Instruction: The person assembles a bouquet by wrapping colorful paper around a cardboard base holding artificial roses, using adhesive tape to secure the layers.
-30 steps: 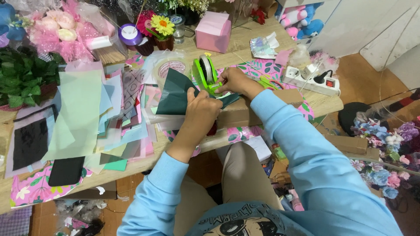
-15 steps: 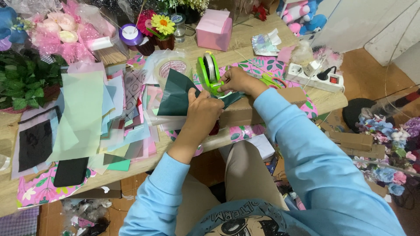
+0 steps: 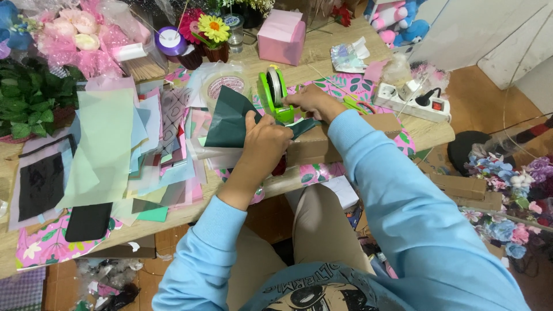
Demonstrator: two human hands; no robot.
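**Both hands at the tape dispenser, dark green sheet in the left**

1. Left hand. My left hand (image 3: 266,140) is curled closed around a folded sheet of dark green paper (image 3: 229,120). The fingers grip the sheet's right-hand edge; the rest of the sheet fans out to the left, lifted above the table. The fingertips themselves are hidden behind the back of the hand.

2. Right hand. My right hand (image 3: 313,102) sits just beside the green tape dispenser (image 3: 274,92), touching its base on the right side. The fingers are drawn narrow, pinched together at the dispenser's front end. I cannot tell whether a strip of tape is between them.

3. Position of the work. The dispenser stands upright on the wooden table (image 3: 322,57), directly behind the dark green paper. A brown cardboard box (image 3: 322,144) lies under my right forearm, at the near table edge.

4. Surroundings. A spread of pastel paper sheets (image 3: 109,150) covers the table to the left. A pink box (image 3: 281,35) stands at the back, well apart from the hands. A white power strip (image 3: 412,101) lies to the right. A black phone (image 3: 87,221) rests near the front-left edge.
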